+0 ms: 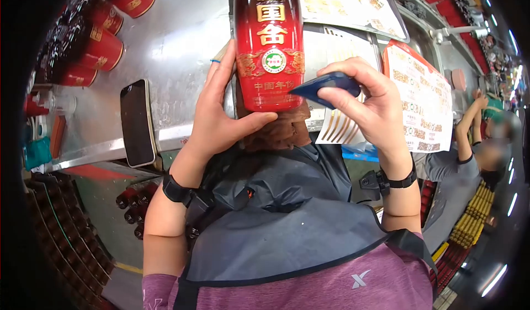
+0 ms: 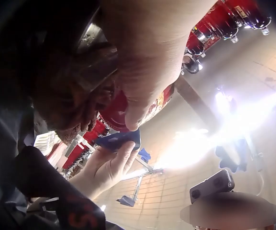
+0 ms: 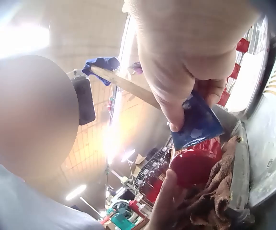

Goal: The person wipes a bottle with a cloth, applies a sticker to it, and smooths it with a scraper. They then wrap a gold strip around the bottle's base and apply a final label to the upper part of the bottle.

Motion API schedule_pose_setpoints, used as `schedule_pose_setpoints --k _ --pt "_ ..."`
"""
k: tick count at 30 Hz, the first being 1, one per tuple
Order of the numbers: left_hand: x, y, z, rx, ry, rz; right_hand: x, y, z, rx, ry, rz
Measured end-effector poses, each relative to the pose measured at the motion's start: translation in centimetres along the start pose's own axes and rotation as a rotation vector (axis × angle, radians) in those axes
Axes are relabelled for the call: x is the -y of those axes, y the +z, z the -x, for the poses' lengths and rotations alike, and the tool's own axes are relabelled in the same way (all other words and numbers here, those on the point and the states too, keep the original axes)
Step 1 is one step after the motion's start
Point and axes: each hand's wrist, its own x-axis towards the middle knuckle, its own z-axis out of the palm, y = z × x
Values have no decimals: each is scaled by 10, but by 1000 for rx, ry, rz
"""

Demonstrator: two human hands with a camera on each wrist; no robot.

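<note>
A red bottle [image 1: 269, 45] with gold characters and a dark top lies base toward me on a brown cloth [image 1: 281, 133]. My left hand [image 1: 212, 108] grips it from the left, fingers along its side and thumb at the base. My right hand [image 1: 372, 97] pinches a flat blue scraper [image 1: 326, 86] between thumb and fingers. The scraper's pointed end is right at the bottle's lower right side. In the right wrist view, the scraper [image 3: 197, 122] overlaps the red bottle [image 3: 195, 165] just above its base. Part of the cloth is hidden under the bottle.
A phone [image 1: 138, 122] lies on the metal table [image 1: 182, 12] at left, with several red bottles [image 1: 99, 48] beyond it. Sticker sheets [image 1: 417, 97] lie at right, and a tray [image 1: 381, 6] holds more. Another person's arm [image 1: 469, 119] shows at far right.
</note>
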Motion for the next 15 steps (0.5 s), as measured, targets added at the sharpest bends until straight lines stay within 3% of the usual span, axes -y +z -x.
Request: schedule_pose_setpoints --k 2,4,10,15 --pt "1 -1 -1 -28 38 -41 3 2 -4 -14 -30 -60" --pt "1 0 0 -41 73 -49 15 4 -6 13 -61 135" --pt "-8 1 5 -116 26 -92 33 5 -4 28 -221 343" --pt "-6 4 3 -205 194 -117 51 8 -4 130 -424 646"
